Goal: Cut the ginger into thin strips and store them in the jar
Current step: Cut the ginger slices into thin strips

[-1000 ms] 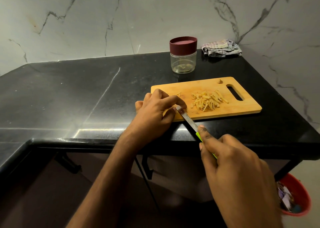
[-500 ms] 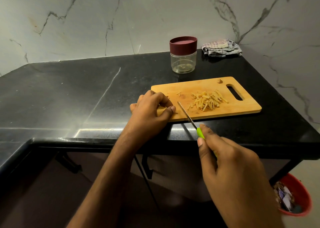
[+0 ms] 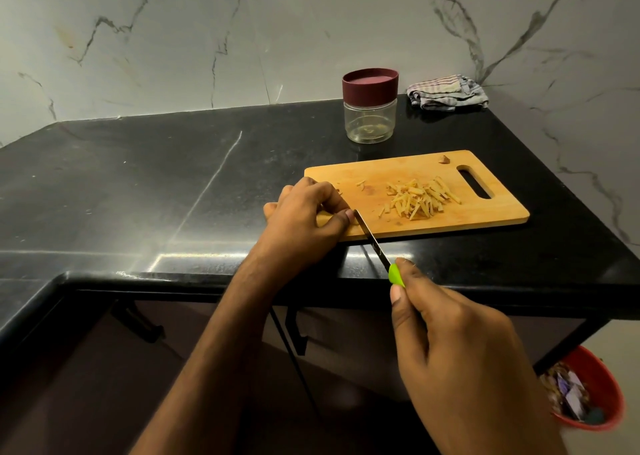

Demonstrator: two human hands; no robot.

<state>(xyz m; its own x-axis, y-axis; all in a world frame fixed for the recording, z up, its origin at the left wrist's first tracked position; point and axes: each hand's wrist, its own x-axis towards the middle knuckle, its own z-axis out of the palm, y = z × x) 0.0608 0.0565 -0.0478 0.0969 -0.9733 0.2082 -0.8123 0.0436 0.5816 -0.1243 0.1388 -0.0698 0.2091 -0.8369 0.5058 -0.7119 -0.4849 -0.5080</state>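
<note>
A wooden cutting board (image 3: 485,219) lies on the black counter, with a pile of thin ginger strips (image 3: 420,200) near its middle. My left hand (image 3: 304,219) is curled at the board's near left corner, pinching something small that its fingers hide. My right hand (image 3: 460,357) grips a green-handled knife (image 3: 372,240), its blade tip right beside my left thumb. A clear jar (image 3: 370,118) with a maroon lid on stands behind the board. A small ginger scrap (image 3: 444,159) sits at the board's far edge.
A folded striped cloth (image 3: 448,92) lies at the back right against the marble wall. A red bin (image 3: 588,395) with wrappers stands on the floor at lower right. The black counter (image 3: 138,184) stretches to the left; its front edge runs under my wrists.
The knife swung away to the right of my left hand, then came back with its tip against my left thumb. My left hand slid slightly left along the board's corner.
</note>
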